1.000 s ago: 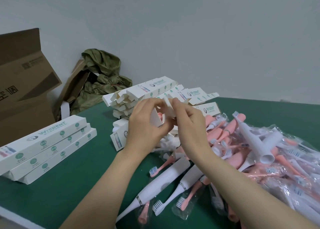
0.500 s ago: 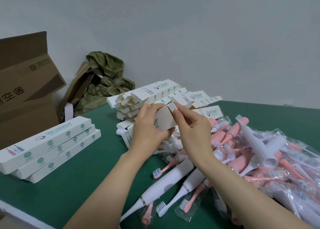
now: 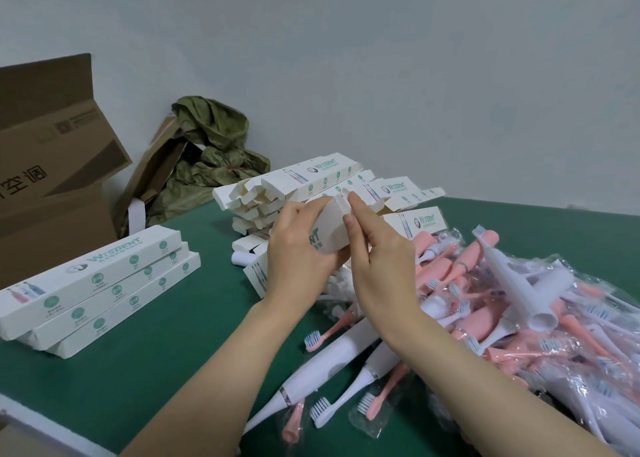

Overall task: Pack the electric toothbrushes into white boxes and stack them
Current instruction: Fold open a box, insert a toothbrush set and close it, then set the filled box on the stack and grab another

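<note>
The left hand (image 3: 301,248) is wrapped around a white box (image 3: 329,229), held in the air just in front of the pile of open boxes (image 3: 304,183) at the middle of the green counter (image 3: 173,352). The right hand (image 3: 377,266) meets it from the other side, with thumb and forefinger closed on the end flap (image 3: 341,197). That end faces up and toward the person. The rest of the box is hidden behind the left palm, so its long axis seems to run down and away from the flap, though this is a guess. The box is plain white card with green lettering on its side, and the end looks nearly shut, with only the small tab standing proud. Whether a brush is inside cannot be seen. The stack of closed boxes (image 3: 100,283) lies well to the left of the pile and nearer the person, its boxes lying lengthwise and slanting away. The left hand is therefore the nearer one for carrying the box across, and the box would probably need turning to match that slant. To the right of the pile sprawls the heap of bagged toothbrushes (image 3: 485,300), pink and white, and two white handles (image 3: 329,363) lie loose in front of the pile.
</note>
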Demonstrator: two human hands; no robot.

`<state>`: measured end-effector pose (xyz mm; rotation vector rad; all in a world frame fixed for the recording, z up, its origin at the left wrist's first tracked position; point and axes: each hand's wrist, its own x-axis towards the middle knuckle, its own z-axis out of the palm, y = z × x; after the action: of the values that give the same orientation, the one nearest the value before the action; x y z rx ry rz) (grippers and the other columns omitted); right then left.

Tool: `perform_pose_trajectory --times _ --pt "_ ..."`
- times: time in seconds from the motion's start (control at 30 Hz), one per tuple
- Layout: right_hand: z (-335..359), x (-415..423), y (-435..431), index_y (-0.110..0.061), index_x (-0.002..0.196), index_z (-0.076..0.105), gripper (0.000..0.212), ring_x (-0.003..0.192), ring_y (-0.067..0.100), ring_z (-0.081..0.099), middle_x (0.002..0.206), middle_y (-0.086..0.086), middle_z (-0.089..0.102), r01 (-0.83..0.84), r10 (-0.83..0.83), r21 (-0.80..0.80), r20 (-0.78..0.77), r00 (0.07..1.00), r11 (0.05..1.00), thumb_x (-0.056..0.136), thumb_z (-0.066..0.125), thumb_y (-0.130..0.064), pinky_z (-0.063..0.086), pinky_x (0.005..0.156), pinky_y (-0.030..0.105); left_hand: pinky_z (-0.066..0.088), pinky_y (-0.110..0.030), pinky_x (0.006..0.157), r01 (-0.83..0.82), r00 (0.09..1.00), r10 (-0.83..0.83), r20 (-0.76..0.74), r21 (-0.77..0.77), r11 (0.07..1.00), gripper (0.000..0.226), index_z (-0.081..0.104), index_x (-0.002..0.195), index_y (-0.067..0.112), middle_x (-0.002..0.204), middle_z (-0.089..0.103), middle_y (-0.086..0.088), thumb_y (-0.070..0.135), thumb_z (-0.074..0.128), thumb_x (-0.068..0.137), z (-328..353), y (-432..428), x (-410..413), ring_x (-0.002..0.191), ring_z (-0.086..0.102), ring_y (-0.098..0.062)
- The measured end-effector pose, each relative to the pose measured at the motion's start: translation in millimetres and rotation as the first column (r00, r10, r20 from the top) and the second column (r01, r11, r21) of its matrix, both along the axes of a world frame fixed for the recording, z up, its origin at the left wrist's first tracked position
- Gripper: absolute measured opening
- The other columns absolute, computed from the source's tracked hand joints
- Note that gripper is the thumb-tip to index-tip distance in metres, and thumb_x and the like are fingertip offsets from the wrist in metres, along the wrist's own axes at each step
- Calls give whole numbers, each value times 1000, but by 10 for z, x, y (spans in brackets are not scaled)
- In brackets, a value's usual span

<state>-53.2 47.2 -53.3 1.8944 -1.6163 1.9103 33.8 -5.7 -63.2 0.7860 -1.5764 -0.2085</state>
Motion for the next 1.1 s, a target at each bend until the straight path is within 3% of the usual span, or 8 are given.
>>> perform_pose_trajectory --times 0.23,0.3,0.4,0.63,0.7,0.83,1.0,1.1 --pt "-72 2 -28 2 133 49 39 131 29 45 138 18 50 40 -43 -18 -212 976 999 96 45 -6 31 109 32 40 -9 76 -24 1000 24 -6 -7 1000 43 65 117 14 95 47 9 31 64 77 -45 11 -23 87 51 -8" --pt "-43 -12 -37 1 129 55 35 118 26 57 128 17 59 22 -28 -35 -180 983 999 95 46 -6 41 103 29 45 -20 78 -31 999 31 9 4 1000 47 63 119 17 100 46 9 33 66 76 -32 15 -14 91 53 -12" --pt "44 -76 -47 2 110 64 25 75 8 55 89 11 68 41 -49 -88 -88 995 995 94 47 -7 37 71 6 42 -30 88 -53 985 50 166 16 998 69 48 135 21 113 50 2 23 77 72 -59 -13 -17 105 50 -17" --pt "124 -349 -59 -16 93 57 20 76 10 55 83 1 62 43 -56 142 87 995 989 100 39 -22 37 70 9 40 -31 79 -169 959 133 252 126 978 67 41 122 24 116 53 6 34 81 70 71 -107 122 103 47 -15" --pt "153 -362 -69 -20 106 52 13 81 13 61 83 -5 62 -9 -19 237 114 993 972 98 42 -23 47 77 26 37 -27 79 -214 952 194 235 61 975 65 47 125 23 116 52 5 34 80 71 218 -160 301 103 47 -14" --pt "136 -359 -97 -24 101 51 9 70 4 54 76 -10 57 28 6 358 -93 996 933 95 49 -18 37 60 17 32 -26 82 -366 869 365 333 -65 929 69 53 127 16 120 52 -1 34 83 68 589 -295 888 105 46 -14" --pt "57 -366 -73 -13 84 63 18 73 13 59 82 0 66 160 153 564 -466 871 810 93 47 -18 48 68 25 42 -32 62 -641 583 391 712 107 760 51 59 99 11 100 60 -6 38 84 64 965 -526 1625 83 54 -21" --pt "23 -353 -66 -16 90 63 16 78 12 58 88 -2 66 203 179 575 -537 824 792 92 47 -18 51 76 28 38 -30 56 -703 536 311 784 211 679 47 58 89 9 89 61 -5 41 84 65 926 -581 1938 73 54 -20"
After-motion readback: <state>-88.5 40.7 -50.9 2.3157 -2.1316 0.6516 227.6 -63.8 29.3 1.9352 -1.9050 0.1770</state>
